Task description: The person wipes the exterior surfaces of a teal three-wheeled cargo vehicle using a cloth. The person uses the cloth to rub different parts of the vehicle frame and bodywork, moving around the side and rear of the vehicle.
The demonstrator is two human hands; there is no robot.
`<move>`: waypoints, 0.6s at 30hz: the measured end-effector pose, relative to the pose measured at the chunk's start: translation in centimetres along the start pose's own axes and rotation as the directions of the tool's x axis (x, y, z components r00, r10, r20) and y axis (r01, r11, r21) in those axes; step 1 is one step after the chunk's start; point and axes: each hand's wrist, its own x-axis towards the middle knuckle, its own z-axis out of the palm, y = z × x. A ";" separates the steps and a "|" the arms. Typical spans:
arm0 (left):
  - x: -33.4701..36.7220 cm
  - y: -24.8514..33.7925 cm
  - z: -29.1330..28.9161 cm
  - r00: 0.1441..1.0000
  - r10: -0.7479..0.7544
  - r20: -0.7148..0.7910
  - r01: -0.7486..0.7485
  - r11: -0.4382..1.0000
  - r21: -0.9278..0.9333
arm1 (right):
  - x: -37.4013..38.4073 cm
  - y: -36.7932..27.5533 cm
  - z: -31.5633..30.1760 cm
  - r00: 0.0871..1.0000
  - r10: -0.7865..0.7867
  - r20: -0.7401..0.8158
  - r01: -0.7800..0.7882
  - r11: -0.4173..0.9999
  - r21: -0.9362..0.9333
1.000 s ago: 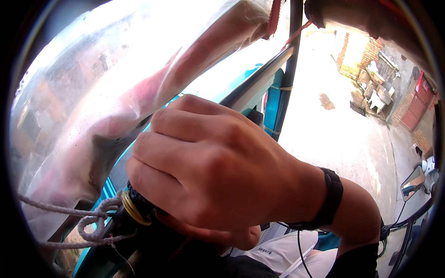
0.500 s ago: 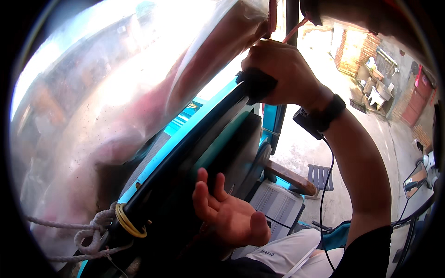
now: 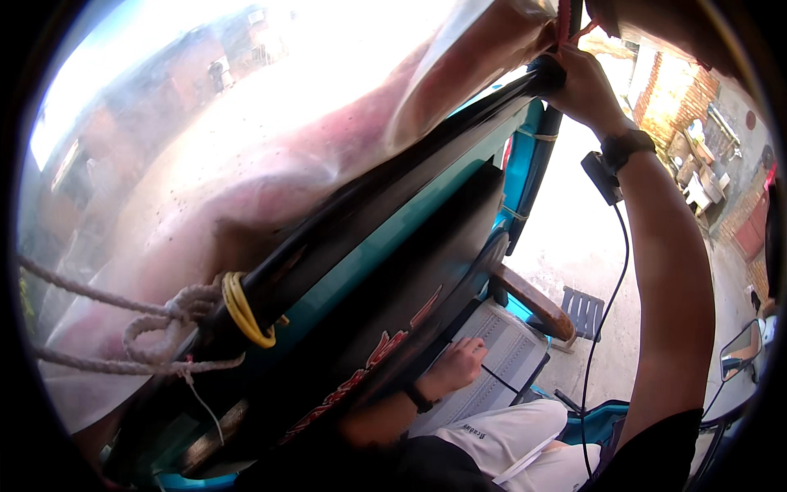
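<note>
Holds the right arm (image 3: 674,271) long and high from the lower right, with a gentle bend along its length. Angles the right wrist (image 3: 613,125) leftward into the raised right hand (image 3: 584,94), with fingers curled over in a grasp and the back of the hand in view. Rests the left forearm (image 3: 381,422) low, slanting up to the right. Shows the left hand (image 3: 452,367) well below, with knuckles uppermost, fingers bent and the palm out of sight.
</note>
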 end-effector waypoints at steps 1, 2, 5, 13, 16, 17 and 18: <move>-1.9 -1.6 1.0 0.993 -0.035 0.116 0.032 0.999 0.029 | 0.1 -0.4 0.1 1.000 0.017 -0.005 -0.017 1.000 -0.009; -3.5 -2.1 1.2 0.967 -0.125 0.221 0.109 0.991 0.082 | 0.2 -0.6 0.1 0.999 0.032 -0.007 -0.032 0.999 -0.029; -8.4 -3.4 2.5 0.851 -0.345 0.395 0.265 0.933 0.244 | 0.4 -1.1 0.3 0.999 0.035 -0.008 -0.035 0.999 0.016; -18.6 -4.8 6.9 0.593 -0.697 0.402 0.634 0.713 0.300 | 0.3 0.2 1.3 0.998 0.013 -0.066 -0.008 0.997 0.077; -18.6 -3.7 7.3 0.470 -0.776 0.420 0.722 0.612 0.323 | -0.2 1.6 2.2 0.997 0.026 -0.077 -0.015 0.991 0.131; -18.0 -3.1 7.3 0.435 -0.796 0.421 0.734 0.585 0.345 | -0.4 2.2 2.3 0.996 0.029 -0.082 -0.017 0.989 0.150; -16.8 -2.7 7.6 0.400 -0.813 0.422 0.745 0.557 0.368 | -0.5 2.8 2.2 0.996 0.016 -0.087 -0.003 0.989 0.146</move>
